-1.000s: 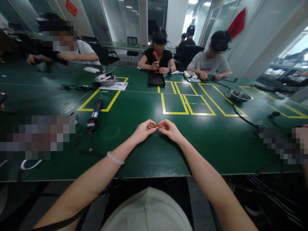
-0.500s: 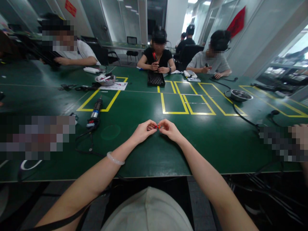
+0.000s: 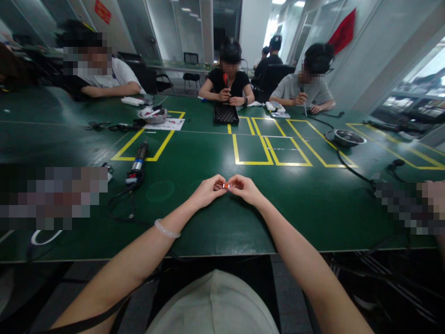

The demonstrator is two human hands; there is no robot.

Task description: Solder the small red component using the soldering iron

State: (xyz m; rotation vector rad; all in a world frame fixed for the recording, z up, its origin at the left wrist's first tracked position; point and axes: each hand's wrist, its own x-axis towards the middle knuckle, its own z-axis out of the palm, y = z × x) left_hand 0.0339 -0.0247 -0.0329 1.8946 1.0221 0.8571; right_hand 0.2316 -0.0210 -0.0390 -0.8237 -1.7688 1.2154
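And here we are at the green table (image 3: 194,232), with the black tray (image 3: 225,123) as our marker! Straight toward the wearer from that tray, the left hand (image 3: 210,189) and right hand (image 3: 244,189) come together, fingertips closed in a pinch around a small orange piece (image 3: 226,186). It sits between them, directly on the tray's near side, pale spots showing at both ends. The fingers cover much of it, so its full shape can't be made out, and the left hand's curled inner fingers are partly hidden too. A clear bracelet (image 3: 167,229) rings the left wrist.

Left of the tray and nearer, a corded tool (image 3: 139,160) lies on the table, its black cord lost to view toward the wearer's arm. Farther left of the tray and nearer again, a pixelated patch (image 3: 55,197) swallows whatever is underneath. Just left of the tray, a metal bowl (image 3: 153,120) holds a jumble too small to sort out, with a printed sheet (image 3: 175,124) partly beneath it, its print unreadable. Well right of the tray, another bowl (image 3: 342,143) carries dark, indistinct contents. Behind the tray, a co-worker's hand (image 3: 224,95) grips a red-topped tool (image 3: 225,80), its lower end hard to see!
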